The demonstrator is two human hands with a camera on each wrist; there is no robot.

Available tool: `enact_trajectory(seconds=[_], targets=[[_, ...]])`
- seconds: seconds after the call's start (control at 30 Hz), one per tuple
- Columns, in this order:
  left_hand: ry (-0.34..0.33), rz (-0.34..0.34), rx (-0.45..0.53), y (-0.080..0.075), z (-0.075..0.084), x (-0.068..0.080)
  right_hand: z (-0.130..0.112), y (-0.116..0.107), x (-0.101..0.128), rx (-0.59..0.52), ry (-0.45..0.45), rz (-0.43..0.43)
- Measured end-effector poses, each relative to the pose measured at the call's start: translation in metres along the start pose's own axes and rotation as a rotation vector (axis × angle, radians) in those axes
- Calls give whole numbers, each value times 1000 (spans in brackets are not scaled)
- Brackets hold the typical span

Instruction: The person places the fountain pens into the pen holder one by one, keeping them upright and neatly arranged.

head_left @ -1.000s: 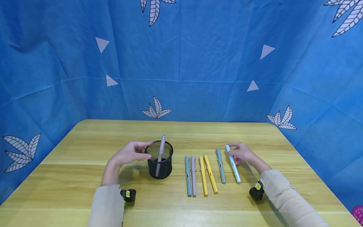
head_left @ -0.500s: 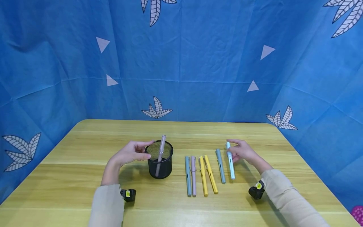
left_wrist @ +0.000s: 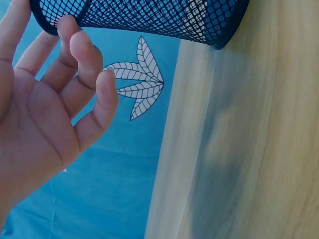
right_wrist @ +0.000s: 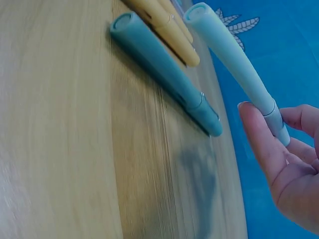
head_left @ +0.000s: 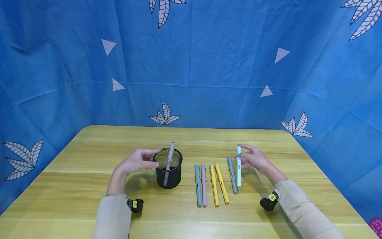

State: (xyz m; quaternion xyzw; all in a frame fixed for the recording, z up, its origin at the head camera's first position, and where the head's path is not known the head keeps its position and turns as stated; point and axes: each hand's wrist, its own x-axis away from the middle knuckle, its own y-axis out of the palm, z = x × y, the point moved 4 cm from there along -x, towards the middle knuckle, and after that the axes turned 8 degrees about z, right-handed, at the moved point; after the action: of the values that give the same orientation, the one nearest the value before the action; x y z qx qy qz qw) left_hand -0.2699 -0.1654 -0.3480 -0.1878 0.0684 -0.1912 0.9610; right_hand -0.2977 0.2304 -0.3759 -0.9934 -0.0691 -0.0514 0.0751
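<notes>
The left hand point(head_left: 138, 161) is held against the rim of the black mesh pen holder point(head_left: 168, 168), fingers lightly curved and touching the mesh without a closed grasp; no shift is seen here over the last second. One pink pen point(head_left: 169, 160) is stood inside the holder.

To the right, five pens are laid in a row on the wooden table point(head_left: 74, 186): a teal pen point(head_left: 198, 186), a second pink pen point(head_left: 204, 185), two yellow pens point(head_left: 218, 184) and a further teal pen point(head_left: 232, 175).

The light-blue pen point(head_left: 238, 166), a second ago flat on the table, is now pinched at its upper end by the right hand point(head_left: 253, 158) and raised clear of the surface. Pick-up is judged complete; transfer remains.

No brand marking or legible writing is visible.
</notes>
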Motion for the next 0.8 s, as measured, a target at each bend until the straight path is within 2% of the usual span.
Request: enact_trajectory(seconds=[0.3,0.63,0.8], targets=[[-3,0,2,0,0,1,-6,11,4,-103,-48,2],[-1,-2,0,0,-1,0,-10,18,4,-117,-100,0],[-3,2,0,-1,-2,-1,-10,23,2,-132,-92,-9]])
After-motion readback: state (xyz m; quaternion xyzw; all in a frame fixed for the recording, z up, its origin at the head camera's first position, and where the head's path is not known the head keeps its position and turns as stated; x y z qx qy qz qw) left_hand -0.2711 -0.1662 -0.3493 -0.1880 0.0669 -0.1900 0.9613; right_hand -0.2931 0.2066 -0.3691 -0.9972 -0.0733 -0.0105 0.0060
